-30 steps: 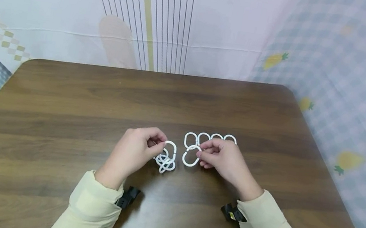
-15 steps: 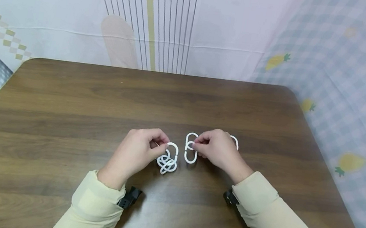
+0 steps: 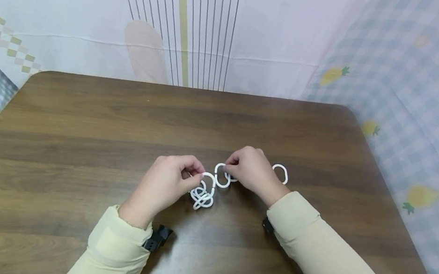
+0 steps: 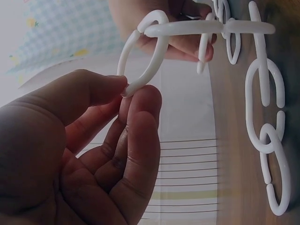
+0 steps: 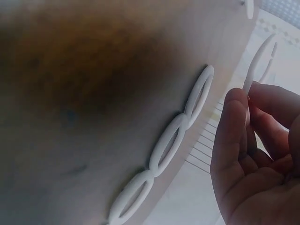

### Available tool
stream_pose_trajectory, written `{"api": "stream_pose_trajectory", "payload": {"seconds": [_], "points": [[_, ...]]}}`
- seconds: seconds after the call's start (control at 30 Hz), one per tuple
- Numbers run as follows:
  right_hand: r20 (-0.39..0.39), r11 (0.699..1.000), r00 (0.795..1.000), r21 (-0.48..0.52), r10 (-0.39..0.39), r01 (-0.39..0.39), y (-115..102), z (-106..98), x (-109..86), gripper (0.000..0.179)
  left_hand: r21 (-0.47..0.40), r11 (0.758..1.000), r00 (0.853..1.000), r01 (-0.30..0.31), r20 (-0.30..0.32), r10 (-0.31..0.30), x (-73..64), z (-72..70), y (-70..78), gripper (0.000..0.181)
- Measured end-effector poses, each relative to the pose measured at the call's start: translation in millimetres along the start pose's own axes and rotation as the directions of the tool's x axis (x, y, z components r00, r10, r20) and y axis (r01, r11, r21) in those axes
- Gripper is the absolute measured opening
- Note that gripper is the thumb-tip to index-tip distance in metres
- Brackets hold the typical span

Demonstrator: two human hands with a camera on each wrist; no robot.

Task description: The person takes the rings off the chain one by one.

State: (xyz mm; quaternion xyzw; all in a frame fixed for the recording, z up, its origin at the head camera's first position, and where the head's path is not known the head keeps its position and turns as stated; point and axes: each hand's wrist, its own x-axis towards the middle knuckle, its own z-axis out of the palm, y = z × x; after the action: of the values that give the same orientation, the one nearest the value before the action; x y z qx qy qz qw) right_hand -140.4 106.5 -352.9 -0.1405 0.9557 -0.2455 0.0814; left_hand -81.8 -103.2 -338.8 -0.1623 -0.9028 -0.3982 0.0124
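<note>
My left hand [image 3: 163, 185] pinches a white plastic chain link [image 4: 158, 58] between thumb and fingertips. More joined links of a white chain [image 3: 202, 198] run from it and lie bunched on the table beside the fingers. Just to the right, my right hand [image 3: 254, 170] pinches a separate-looking white link [image 5: 255, 61] by its edge, close to the one in my left hand. Whether those two links touch or hook together cannot be told. Several links in a row [image 5: 161, 139] lie under and beyond the right hand, which mostly hides them in the head view.
The brown wooden table [image 3: 98, 119] carries everything. One white link [image 3: 286, 175] shows past the right wrist. Patterned cloth [image 3: 274, 27] hangs behind the table and along its right side. Black wrist devices [image 3: 158, 238] sit at the cuffs.
My right hand has moved left and slightly away from me, bringing its link up close to the left hand's link. The left hand stays nearly still with its chain.
</note>
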Motion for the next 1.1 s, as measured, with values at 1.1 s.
{"api": "stream_pose_trajectory", "payload": {"seconds": [1.1], "points": [[0.072, 0.982, 0.994, -0.177, 0.082, -0.068, -6.0, 10.6, 33.3, 0.01, 0.006, 1.0, 1.0, 0.013, 0.003, -0.013, 0.1, -0.8, 4.6, 0.006]]}}
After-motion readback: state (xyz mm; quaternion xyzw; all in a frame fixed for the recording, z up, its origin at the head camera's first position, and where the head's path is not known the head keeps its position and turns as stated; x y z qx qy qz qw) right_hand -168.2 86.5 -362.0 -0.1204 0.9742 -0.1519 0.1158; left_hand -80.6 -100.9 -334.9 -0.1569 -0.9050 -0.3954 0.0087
